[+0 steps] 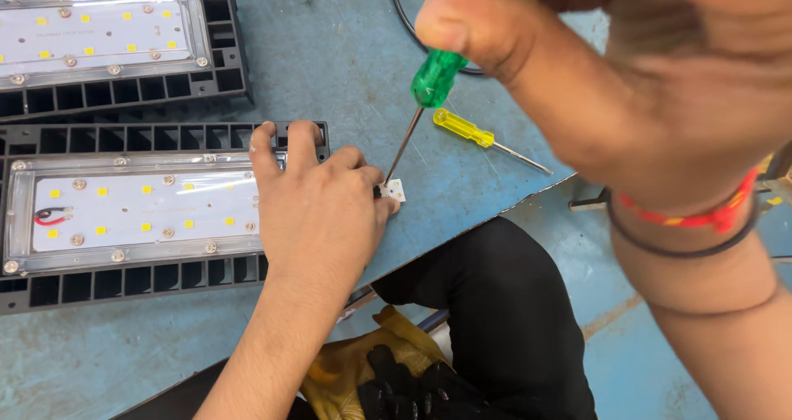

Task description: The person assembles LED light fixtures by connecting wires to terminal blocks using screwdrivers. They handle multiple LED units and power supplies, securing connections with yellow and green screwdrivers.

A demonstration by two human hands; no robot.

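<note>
My left hand point(318, 210) rests on the right end of a black LED light fixture point(124, 214) and pinches a small white connector block point(393, 191) against the blue table. My right hand point(660, 82), close to the camera and blurred, grips a green-handled screwdriver point(435, 72). Its thin shaft slants down, with the tip at the white block beside my left thumb and fingers. The fixture has a clear cover over a white board with yellow LED chips and a red and black wire at its left end.
A second identical LED fixture point(107, 44) lies at the back left. A yellow-handled screwdriver point(483, 138) lies on the blue table point(346, 65) right of the block. Black cables point(404, 16) run along the far edge. Yellow and black gloves point(379, 379) sit on my lap.
</note>
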